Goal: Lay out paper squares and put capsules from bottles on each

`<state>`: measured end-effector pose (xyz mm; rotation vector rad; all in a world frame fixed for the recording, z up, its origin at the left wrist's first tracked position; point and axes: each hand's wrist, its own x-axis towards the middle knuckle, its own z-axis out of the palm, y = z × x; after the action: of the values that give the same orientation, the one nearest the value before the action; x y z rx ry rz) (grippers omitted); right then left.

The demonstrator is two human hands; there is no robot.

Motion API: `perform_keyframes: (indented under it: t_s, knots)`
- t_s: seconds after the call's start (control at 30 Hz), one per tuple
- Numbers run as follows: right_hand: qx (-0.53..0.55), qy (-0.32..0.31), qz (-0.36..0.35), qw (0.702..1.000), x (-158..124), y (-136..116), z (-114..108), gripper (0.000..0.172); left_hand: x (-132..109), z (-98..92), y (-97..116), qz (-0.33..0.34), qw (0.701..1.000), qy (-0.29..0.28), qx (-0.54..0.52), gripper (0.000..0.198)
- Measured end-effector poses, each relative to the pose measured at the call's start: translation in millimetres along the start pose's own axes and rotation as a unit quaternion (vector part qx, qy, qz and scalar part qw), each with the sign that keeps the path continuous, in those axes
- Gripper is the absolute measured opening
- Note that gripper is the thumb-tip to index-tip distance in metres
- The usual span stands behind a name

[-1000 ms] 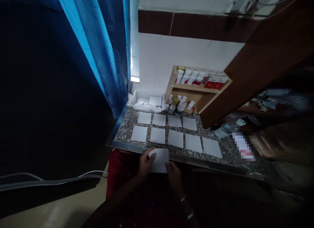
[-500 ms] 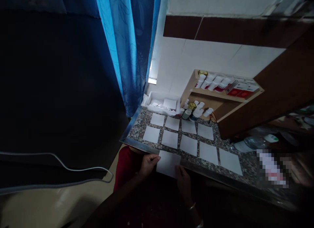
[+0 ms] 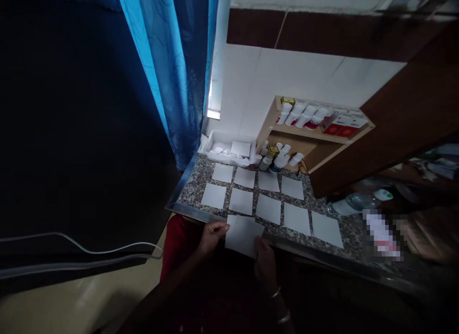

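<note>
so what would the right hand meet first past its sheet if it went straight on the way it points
Likely the metal counter edge, just ahead of the right hand and held sheet; depth is unclear, so it could pass above.

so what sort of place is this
Possibly a dispensary or medicine counter: white-capped bottles and red-and-white boxes on a wooden shelf, and white paper squares laid in rows on the speckled countertop.

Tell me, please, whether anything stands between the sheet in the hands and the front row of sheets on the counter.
Nothing visible does: left hand and right hand hold the sheet by its sides; in view it overlaps the metal edge, with no object blocking the front row.
</note>
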<state>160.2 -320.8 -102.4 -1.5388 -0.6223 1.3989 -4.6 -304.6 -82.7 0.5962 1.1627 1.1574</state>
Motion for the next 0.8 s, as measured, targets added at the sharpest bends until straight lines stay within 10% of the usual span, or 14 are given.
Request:
perform_keyframes:
  t_s: [0.8]
  knots:
    - [0.017,0.029,-0.042,0.999,10.3,0.9,-1.1,0.048,11.4,2.5,5.3,0.054,0.994,0.033,0.092,0.028]
